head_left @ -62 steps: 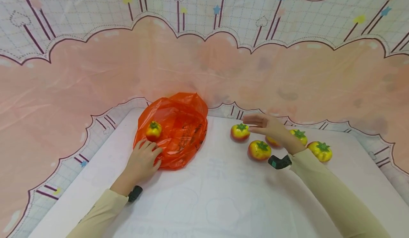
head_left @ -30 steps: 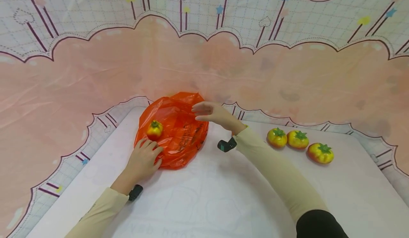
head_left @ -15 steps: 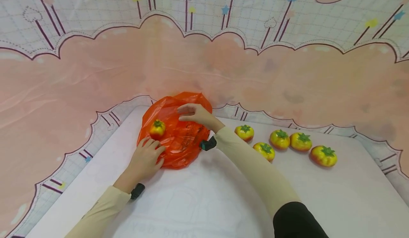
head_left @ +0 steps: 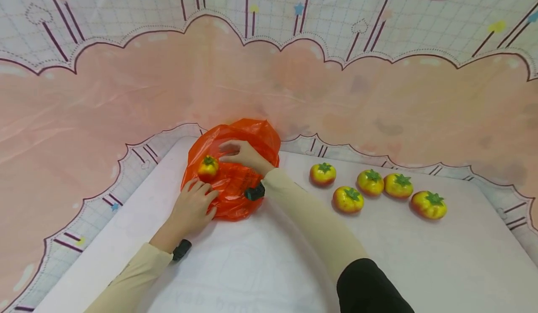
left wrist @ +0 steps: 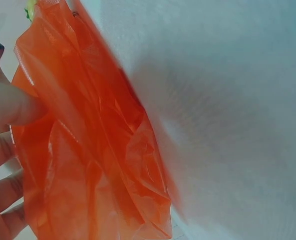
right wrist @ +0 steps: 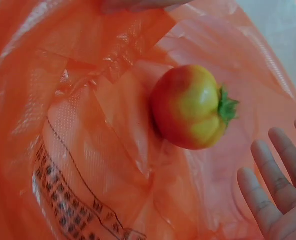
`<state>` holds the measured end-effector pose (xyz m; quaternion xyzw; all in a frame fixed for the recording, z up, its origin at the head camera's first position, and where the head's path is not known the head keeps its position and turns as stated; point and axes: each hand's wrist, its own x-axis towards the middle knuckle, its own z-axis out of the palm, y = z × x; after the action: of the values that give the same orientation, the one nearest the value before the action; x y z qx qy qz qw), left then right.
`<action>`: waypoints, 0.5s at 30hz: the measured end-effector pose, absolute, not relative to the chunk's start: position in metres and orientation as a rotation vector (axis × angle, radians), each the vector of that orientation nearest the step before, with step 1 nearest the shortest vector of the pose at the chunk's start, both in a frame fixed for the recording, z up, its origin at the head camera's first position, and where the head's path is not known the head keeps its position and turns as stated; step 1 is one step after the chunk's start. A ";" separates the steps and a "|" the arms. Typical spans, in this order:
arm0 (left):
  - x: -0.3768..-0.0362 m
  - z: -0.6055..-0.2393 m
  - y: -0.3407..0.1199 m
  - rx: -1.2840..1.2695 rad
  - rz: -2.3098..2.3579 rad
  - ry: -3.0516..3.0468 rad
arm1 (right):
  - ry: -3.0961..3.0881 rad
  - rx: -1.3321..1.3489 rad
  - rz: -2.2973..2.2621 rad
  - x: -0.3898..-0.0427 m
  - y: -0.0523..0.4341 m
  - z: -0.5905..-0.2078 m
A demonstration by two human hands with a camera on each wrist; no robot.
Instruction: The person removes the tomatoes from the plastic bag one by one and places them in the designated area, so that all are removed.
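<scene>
Orange bag (head_left: 235,173) lying crumpled at the far left of the white tabletop (head_left: 269,257), one tomato (head_left: 208,167) resting on it. Left hand (head_left: 191,208) flat on the bag's near edge, fingers straight and relaxed, pressing the plastic just beside the tomato; right hand (head_left: 243,154) over the bag's far side, fingertips touching the plastic, pinching or merely touching impossible to tell. Five more tomatoes (head_left: 371,182) well apart to the right.

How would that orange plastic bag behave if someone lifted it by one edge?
The bag would probably sag and fold; its thin film already lies crumpled in creases. It looks very light. The tomato on it is round, so it would likely roll off.
</scene>
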<state>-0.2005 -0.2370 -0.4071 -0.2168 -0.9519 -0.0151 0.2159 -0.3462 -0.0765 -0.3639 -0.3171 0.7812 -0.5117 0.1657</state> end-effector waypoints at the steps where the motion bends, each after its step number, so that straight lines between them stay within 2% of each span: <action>1: -0.201 -0.407 -0.237 -0.600 -0.043 -2.641 | 2.222 -0.892 -1.467 -0.347 -0.079 -0.365; 15: -0.200 -0.406 -0.237 -0.584 -0.023 -2.668 | 2.237 -0.787 -1.474 -0.356 -0.104 -0.386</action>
<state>-0.2001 -0.2371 -0.4064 -0.2094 -0.9564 -0.0083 0.2035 -0.3564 -0.1037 -0.3859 -0.2776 0.7891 -0.5197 0.1737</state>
